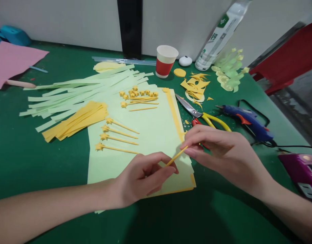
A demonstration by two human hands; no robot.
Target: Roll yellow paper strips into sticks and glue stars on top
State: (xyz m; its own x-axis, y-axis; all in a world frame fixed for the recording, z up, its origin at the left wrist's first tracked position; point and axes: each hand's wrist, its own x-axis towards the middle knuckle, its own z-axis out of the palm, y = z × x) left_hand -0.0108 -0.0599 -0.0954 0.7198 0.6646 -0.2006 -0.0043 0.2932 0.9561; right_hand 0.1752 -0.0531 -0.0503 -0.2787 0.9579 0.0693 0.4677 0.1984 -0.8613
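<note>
A thin rolled yellow paper stick [176, 156] slants between my two hands above the stacked pale green paper [156, 132]. My left hand [145, 173] is closed on its lower end, with thumb and fingers pinching it. The upper tip sits between the thumb and fingers of my right hand [217, 149]. To the left, several yellow paper stars on sticks [117, 135] lie in a row on the green sheet. Farther back are more yellow stars and loose sticks [140, 98] in a cluster.
Pale green strips [95, 88] and yellow strips [77, 118] lie at left. Scissors [189, 105], yellow scraps [196, 84] and a blue glue gun [250, 123] sit at right. A paper cup [166, 62] stands behind. A purple power strip [302, 169] is at the right edge.
</note>
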